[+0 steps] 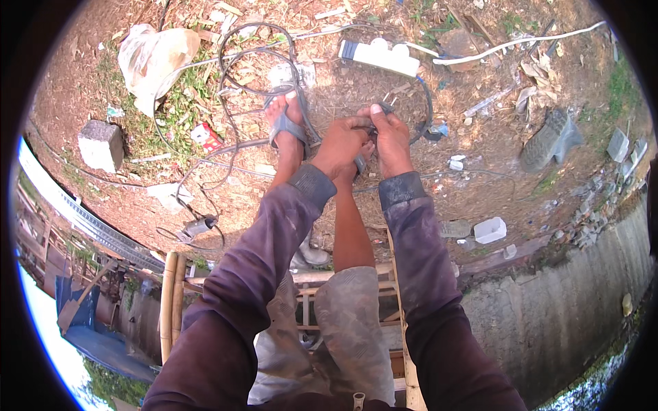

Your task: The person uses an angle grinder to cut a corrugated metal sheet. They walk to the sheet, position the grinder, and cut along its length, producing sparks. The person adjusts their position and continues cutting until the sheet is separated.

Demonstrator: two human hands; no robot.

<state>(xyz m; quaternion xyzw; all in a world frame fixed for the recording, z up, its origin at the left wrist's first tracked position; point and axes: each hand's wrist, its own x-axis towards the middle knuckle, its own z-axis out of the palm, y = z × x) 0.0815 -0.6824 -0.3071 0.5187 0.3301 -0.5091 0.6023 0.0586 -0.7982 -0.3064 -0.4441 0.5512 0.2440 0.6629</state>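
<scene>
Left hand (343, 147) and right hand (393, 140) close together, both pinched on a small dark piece (386, 107), white power strip (384, 58) beyond, dark cable (221, 61) looped on dirt (490, 144).

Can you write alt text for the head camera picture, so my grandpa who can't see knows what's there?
A person's left hand and right hand meet over littered ground, holding a small dark thing, mostly hidden. Beyond them are a white power strip and loops of dark cable; a plastic bag lies to the left.
</scene>
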